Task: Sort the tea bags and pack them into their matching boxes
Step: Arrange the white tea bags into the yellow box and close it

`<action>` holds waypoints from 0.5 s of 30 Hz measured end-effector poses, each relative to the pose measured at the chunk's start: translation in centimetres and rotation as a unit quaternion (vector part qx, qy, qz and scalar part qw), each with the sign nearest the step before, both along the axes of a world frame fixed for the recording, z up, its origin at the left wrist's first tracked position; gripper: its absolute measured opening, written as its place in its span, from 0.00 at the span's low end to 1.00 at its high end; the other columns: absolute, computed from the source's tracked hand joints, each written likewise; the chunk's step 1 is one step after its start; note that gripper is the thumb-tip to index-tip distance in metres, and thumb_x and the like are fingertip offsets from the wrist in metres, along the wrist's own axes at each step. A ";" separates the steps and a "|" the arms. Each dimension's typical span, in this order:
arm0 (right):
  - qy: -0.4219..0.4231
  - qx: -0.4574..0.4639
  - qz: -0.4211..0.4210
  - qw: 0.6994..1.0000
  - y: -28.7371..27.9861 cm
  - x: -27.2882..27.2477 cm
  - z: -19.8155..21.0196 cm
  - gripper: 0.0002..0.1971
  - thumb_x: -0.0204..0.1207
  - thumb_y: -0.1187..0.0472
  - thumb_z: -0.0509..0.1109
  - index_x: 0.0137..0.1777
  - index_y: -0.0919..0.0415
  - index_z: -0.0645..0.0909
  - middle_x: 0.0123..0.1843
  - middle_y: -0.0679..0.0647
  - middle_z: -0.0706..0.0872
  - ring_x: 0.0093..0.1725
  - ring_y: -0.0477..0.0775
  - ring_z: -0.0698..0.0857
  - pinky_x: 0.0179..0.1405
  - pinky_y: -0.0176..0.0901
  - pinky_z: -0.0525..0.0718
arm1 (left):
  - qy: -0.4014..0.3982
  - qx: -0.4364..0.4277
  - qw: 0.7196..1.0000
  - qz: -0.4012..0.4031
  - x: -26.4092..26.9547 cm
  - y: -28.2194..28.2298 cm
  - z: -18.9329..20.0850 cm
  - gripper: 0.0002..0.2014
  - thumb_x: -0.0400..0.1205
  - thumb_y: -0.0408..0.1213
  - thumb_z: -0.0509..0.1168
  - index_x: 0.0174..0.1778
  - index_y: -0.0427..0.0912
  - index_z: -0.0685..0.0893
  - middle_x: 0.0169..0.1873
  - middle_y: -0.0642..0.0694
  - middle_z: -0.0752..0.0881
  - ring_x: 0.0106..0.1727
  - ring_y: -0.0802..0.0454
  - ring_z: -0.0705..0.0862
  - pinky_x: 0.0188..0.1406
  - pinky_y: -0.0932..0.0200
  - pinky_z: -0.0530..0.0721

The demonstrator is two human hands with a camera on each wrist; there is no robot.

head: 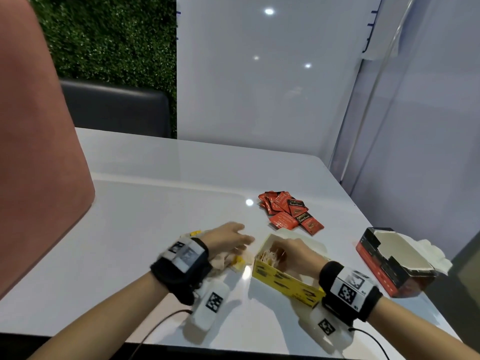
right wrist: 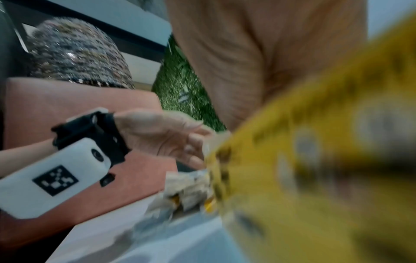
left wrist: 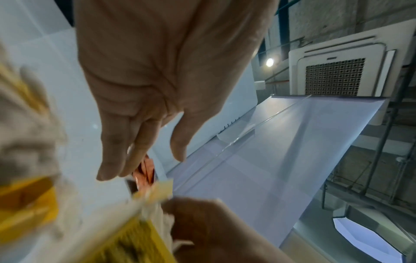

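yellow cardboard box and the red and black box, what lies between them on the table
Nothing: in the head view bare white table separates the yellow cardboard box from the open red and black box.

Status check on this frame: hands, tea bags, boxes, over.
Left hand open over loose yellow-tag bags. Right hand reaching into yellow box, grip hidden. Red sachets unpacked; red box open. Nothing blocking.

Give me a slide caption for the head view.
Right hand reaches into open yellow cardboard box; left hand hovers over white tea bags.
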State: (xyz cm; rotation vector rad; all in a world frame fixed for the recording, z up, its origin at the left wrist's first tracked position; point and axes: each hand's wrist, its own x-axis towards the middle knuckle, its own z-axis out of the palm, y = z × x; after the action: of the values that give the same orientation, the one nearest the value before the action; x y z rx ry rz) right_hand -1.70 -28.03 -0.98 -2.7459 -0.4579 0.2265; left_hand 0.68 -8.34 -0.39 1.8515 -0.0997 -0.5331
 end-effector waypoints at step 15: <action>-0.099 -0.014 0.066 0.993 11.3 -0.6 0.5 0.15 0.76 0.70 0.62 0.61 0.62 0.77 0.59 0.61 0.80 0.59 0.63 0.78 0.50 0.51 0.78 | -0.205 0.364 0.909 0.001 -2.1 10.8 -1.7 0.14 0.78 0.32 0.64 0.60 0.40 0.77 0.54 0.42 0.79 0.56 0.46 0.80 0.56 0.55 0.78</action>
State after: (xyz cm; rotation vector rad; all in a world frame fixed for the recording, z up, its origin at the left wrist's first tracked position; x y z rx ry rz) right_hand -2.35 -16.71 -0.51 -2.7799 -0.6959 -0.0095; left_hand -1.39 2.44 -2.09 2.6809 -0.1997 -0.1638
